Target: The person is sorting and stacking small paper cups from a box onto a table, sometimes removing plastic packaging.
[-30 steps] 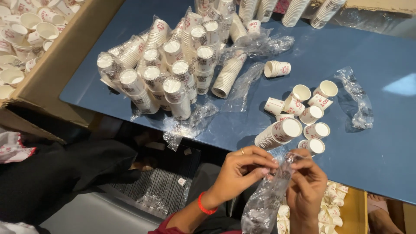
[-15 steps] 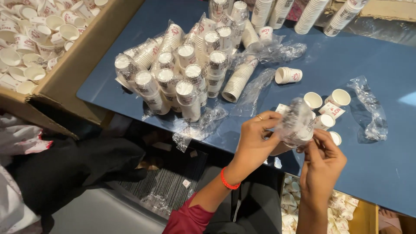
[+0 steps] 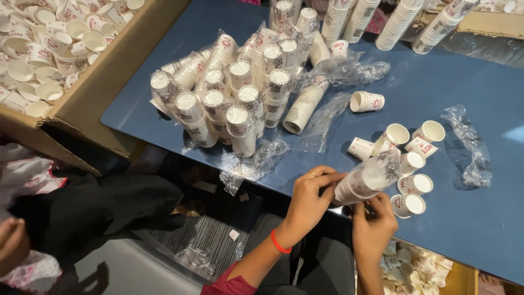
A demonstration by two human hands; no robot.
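Note:
My left hand [image 3: 311, 196] and my right hand [image 3: 374, 224] both grip a sleeve of stacked white paper cups [image 3: 368, 177] wrapped in clear plastic, held low over the near edge of the blue table [image 3: 480, 218]. The left hand, with a ring and a red wristband, pinches the sleeve's near end; the right hand holds it from below. Loose single cups [image 3: 415, 164] lie just beyond the sleeve on the table.
Several bagged cup stacks [image 3: 234, 104] stand clustered at the table's left. Empty plastic wrappers [image 3: 469, 147] lie at right. A cardboard box of loose cups [image 3: 38, 49] sits at far left. Tall cup stacks [image 3: 398, 22] line the back. Another person's hand [image 3: 11, 240] shows at lower left.
My hands moved the plastic-wrapped cup sleeve up from below the table edge to over the table's near edge. The camera view shifted right and down a little.

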